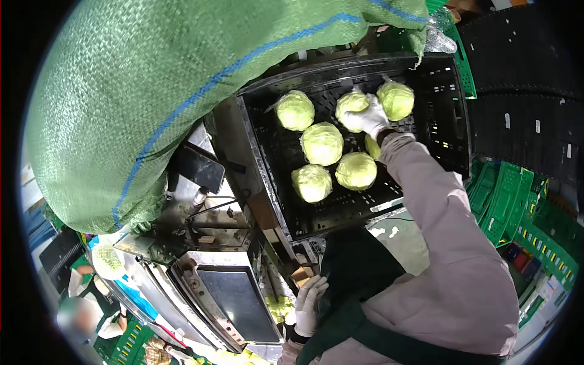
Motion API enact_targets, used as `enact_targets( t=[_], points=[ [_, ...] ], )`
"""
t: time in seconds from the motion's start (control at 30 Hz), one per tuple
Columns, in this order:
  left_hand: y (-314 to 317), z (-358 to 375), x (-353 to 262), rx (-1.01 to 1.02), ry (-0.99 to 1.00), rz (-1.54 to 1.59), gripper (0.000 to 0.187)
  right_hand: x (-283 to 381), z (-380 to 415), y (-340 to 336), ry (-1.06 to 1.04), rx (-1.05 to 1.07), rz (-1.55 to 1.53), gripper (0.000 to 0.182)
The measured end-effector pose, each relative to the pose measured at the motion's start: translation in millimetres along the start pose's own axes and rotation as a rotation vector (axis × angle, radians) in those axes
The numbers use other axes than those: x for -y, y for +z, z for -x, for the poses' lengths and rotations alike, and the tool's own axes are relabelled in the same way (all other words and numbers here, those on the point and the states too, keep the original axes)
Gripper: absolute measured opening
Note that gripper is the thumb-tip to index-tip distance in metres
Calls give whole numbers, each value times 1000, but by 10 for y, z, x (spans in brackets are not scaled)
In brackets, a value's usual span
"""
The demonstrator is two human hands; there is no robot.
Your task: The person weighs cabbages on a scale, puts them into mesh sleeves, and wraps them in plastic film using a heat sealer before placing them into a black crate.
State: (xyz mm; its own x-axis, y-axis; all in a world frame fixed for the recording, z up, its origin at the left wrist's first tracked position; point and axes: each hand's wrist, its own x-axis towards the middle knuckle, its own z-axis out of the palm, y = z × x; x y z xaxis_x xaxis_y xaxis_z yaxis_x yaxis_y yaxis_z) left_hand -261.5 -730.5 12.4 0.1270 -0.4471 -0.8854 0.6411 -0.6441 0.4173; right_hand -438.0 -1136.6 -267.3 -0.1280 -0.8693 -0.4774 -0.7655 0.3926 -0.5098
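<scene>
My gloved right hand (370, 118) is wrapped round the side of a plastic-wrapped cabbage (348, 111) inside a black crate (258, 143). Close beside that hand sits another wrapped cabbage (395, 101), and one more (373, 146) is partly hidden under my forearm. Further left in the crate lie several others, among them a cabbage (322, 144) in the middle and one (295, 110) near the back left. My gloved left hand (308, 306) hangs low beside the dark apron (353, 267), its fingers stretched out and holding nothing.
A large green woven sack (158, 97) bulges over the upper left. Below it stand a dark screen-like device (199, 167) and a metal machine with a flat panel (237, 301). Green crates (502, 198) are stacked at right. Another person (100, 304) works at lower left.
</scene>
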Motion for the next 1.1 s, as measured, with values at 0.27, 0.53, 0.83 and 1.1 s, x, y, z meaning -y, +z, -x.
enact_targets(
  t=[0.27, 0.53, 0.83, 1.1],
  points=[
    [56, -5, 7, -40, -36, 30, 40, 319, 91, -226, -137, -172, 83, 101],
    [97, 9, 48, -44, 12, 94, 35, 462, 1052, 20, -483, -226, -61, 87],
    [110, -24, 194, -22, 25, 123, 35, 248, 722, 567, -142, 366, -261, 109],
    [181, -44, 170, -22, 10, 118, 35, 260, 689, 281, 124, 503, -671, 68]
  ],
)
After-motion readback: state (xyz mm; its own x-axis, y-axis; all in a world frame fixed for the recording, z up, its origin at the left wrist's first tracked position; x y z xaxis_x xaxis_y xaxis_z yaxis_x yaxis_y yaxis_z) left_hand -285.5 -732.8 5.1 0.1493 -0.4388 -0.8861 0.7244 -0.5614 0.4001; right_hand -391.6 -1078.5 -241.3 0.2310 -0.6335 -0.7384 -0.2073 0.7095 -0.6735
